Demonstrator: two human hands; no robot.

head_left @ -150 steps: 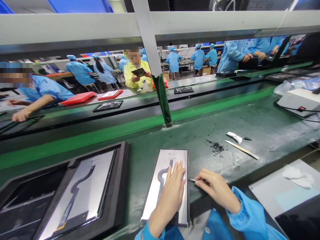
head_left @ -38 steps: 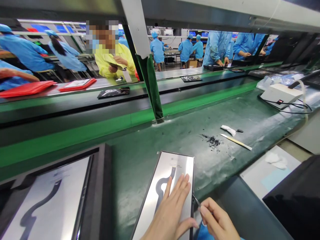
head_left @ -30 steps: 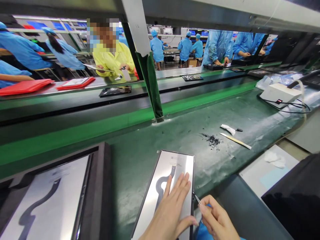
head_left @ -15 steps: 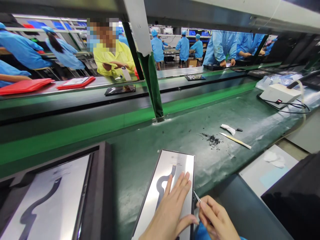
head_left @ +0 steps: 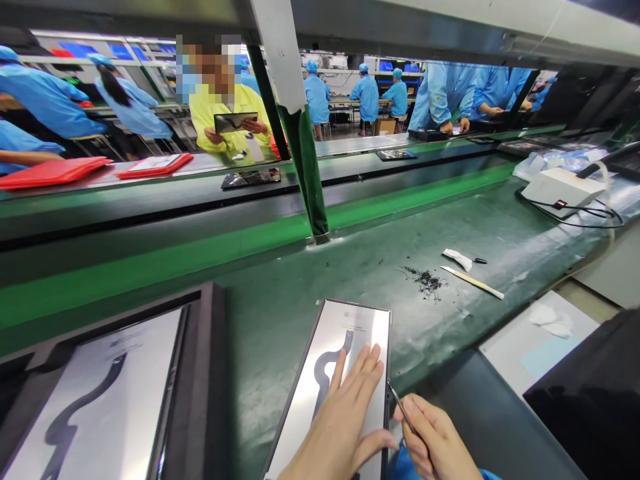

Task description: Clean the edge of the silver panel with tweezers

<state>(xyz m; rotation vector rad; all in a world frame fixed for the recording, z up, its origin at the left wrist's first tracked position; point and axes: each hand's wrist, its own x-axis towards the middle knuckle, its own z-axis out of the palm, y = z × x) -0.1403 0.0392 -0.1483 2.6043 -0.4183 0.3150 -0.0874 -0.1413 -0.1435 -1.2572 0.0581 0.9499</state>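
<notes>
A flat screen panel (head_left: 370,323) with a silvery back and a dark frame lies on the green bench, its dark flex cable (head_left: 324,373) curving down the middle. My left hand (head_left: 340,417) rests flat on that back, fingers stretched out, covering part of the cable. Between thumb and fingers, my right hand (head_left: 435,437) pinches slim metal tweezers (head_left: 401,403). Their point is at the panel's right edge; whether it touches is too fine to tell. To the left, a similar panel (head_left: 135,400) sits in a black foam tray (head_left: 213,373).
Black shavings (head_left: 425,281), a yellow-handled knife (head_left: 473,282) and a white-wrapped piece (head_left: 458,259) lie ahead right. A metal post (head_left: 306,167) rises from the bench. Beyond it runs a conveyor (head_left: 165,207); a co-worker in yellow (head_left: 200,113) holds a dark panel. A white box (head_left: 560,190) trails cables.
The tweezers have turned slightly in my right hand, showing more of their shaft. My left hand stays put. Across the conveyor, the co-worker in yellow has raised a dark panel.
</notes>
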